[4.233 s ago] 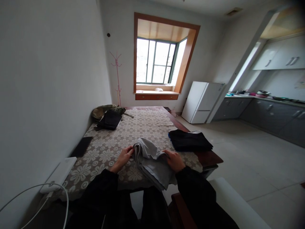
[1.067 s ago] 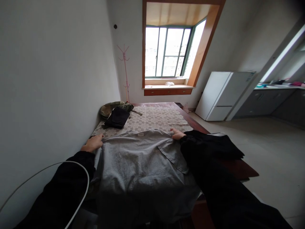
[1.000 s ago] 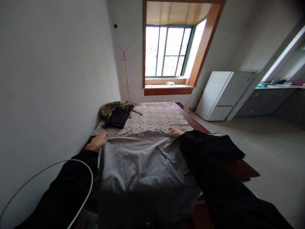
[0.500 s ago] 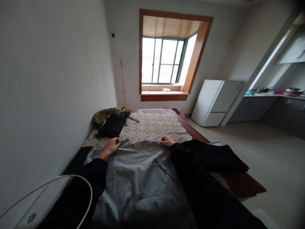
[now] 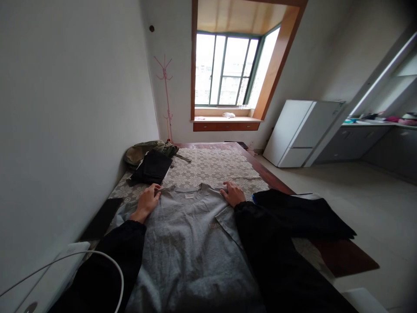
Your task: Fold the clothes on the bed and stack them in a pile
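Note:
A grey T-shirt (image 5: 195,234) lies spread on the table, its neckline with a small label at the far end. One sleeve is folded in over the chest, beside partly covered lettering. My left hand (image 5: 147,202) rests on the shirt's left shoulder with its fingers laid out on the cloth. On the other shoulder, next to the collar, my right hand (image 5: 233,194) lies with fingers spread and loose. Neither hand grips the fabric. Black sleeves cover both my arms.
A patterned tablecloth (image 5: 215,167) covers the table. Folded black clothing (image 5: 152,167) and a green bag (image 5: 140,153) lie by the left wall; more black clothing (image 5: 306,215) is at right. A white device (image 5: 54,274) with a looping cable (image 5: 112,261) stands lower left.
My fingers have loosened from their pinch on the shirt's shoulders and now lie on the cloth. The collar looks flatter and more open. The view has tilted down slightly.

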Available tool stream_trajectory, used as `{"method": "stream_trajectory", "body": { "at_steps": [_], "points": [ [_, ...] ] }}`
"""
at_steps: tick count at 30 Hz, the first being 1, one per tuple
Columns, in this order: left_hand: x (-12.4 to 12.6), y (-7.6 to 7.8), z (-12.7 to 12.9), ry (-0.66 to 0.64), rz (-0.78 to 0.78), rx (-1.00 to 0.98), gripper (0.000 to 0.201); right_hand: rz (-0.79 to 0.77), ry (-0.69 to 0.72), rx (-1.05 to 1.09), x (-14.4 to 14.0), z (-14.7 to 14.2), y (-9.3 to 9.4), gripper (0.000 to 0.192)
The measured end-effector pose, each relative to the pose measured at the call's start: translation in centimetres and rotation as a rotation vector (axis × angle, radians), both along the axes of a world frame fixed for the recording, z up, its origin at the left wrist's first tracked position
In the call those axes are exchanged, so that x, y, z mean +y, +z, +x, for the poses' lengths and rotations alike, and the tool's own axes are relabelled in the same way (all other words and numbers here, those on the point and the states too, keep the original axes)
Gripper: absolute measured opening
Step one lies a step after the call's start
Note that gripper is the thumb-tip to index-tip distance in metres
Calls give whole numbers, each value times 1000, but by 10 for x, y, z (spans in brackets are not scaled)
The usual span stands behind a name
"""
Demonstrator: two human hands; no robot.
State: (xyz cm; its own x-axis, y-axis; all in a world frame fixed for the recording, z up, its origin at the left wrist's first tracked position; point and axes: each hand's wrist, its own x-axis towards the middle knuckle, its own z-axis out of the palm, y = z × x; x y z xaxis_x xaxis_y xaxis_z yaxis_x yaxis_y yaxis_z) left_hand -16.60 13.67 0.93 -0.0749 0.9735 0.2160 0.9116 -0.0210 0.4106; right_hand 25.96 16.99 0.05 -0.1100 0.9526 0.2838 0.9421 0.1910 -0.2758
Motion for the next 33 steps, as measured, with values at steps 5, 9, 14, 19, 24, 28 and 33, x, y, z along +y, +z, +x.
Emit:
{"method": "stream_trajectory", "body": {
  "at_steps": [5,9,14,19,24,28,33],
  "points": [
    [-7,7,-1,-2,-13,52,24,71,257,-47,-7,-6,-2,37],
    [-26,20,-10,-33,-103,136,35,-128,319,-145,-8,-14,-13,51],
    [-92,26,-48,41,-111,192,52,-160,281,-170,-4,-15,-22,56],
    [-197,5,-73,245,-8,143,56,-110,284,-169,-4,-15,-21,54],
    [-265,-8,-56,307,-14,90,55,-77,311,-163,-20,-26,0,54],
    [-267,5,-43,262,22,86,37,-35,436,-62,-63,-51,32,58],
    [-249,19,-45,245,-15,105,18,-76,703,136,-155,-87,63,47]
  ]
}}
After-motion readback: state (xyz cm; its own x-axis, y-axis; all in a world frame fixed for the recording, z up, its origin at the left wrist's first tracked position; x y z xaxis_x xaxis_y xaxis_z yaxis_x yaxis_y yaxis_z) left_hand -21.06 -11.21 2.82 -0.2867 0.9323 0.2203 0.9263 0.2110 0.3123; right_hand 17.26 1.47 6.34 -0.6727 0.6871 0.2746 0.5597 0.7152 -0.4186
